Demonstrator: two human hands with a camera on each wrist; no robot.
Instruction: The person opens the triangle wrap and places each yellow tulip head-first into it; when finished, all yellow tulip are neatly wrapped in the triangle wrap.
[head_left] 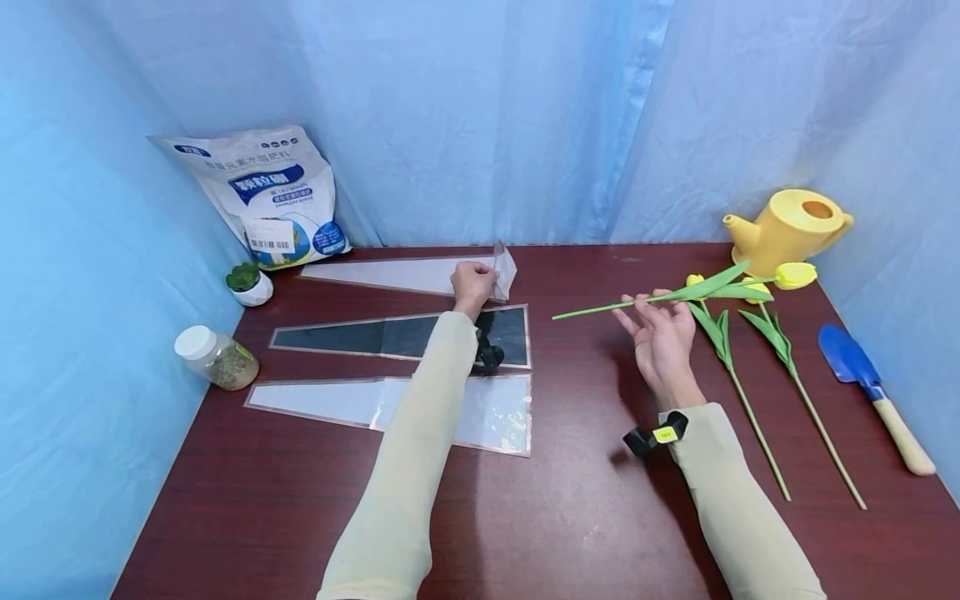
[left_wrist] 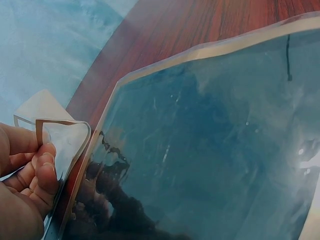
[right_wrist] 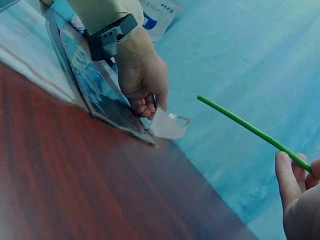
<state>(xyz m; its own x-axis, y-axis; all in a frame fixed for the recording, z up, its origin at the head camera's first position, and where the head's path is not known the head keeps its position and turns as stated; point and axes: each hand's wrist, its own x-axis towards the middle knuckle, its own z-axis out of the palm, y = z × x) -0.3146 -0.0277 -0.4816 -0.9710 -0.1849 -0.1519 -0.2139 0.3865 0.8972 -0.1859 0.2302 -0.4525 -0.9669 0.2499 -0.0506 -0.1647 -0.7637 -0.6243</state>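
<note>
My left hand (head_left: 473,286) pinches the wide right end of the back tapered white flower sleeve (head_left: 390,272). That end is lifted and bent, its clear layers showing between thumb and fingers in the left wrist view. Just in front lies a black sleeve (head_left: 337,337), and nearer still another white sleeve (head_left: 322,402). On the right, my right hand (head_left: 663,342) holds a yellow artificial tulip (head_left: 705,286) by its green stem above the table, the stem's cut end pointing left toward the sleeves. Two more tulips (head_left: 750,423) lie beside that hand.
A yellow watering can (head_left: 786,233) and a blue trowel (head_left: 851,354) are at the right. At left stand a fertilizer bag (head_left: 277,196), a small potted succulent (head_left: 251,285) and a white-lidded jar (head_left: 217,358). Blue curtain (head_left: 465,117) encloses the table.
</note>
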